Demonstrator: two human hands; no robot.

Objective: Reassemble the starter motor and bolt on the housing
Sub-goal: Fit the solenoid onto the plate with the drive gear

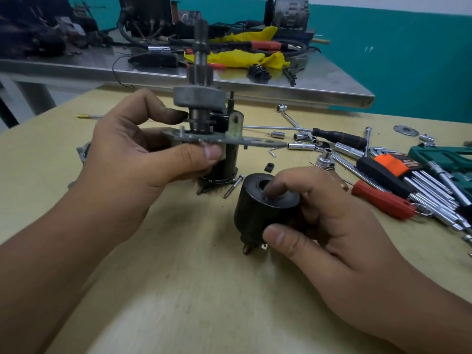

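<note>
The left hand [143, 149] hides the motor body [228, 159] below its plate — the green case [444, 155] runs off-frame.

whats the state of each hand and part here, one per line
left hand: grips the grey starter assembly by its flat plate
grey starter assembly with upright shaft: held upright above the table, shaft end up
right hand: grip around the black cylinder, index fingertip in its top hole
black cylindrical solenoid: held, separate from the assembly
red-handled screwdriver: lying unused on the tan table

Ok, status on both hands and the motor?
Left hand holds shaft assembly upright. Right hand grips black solenoid. Parts still apart, path clear.
</note>
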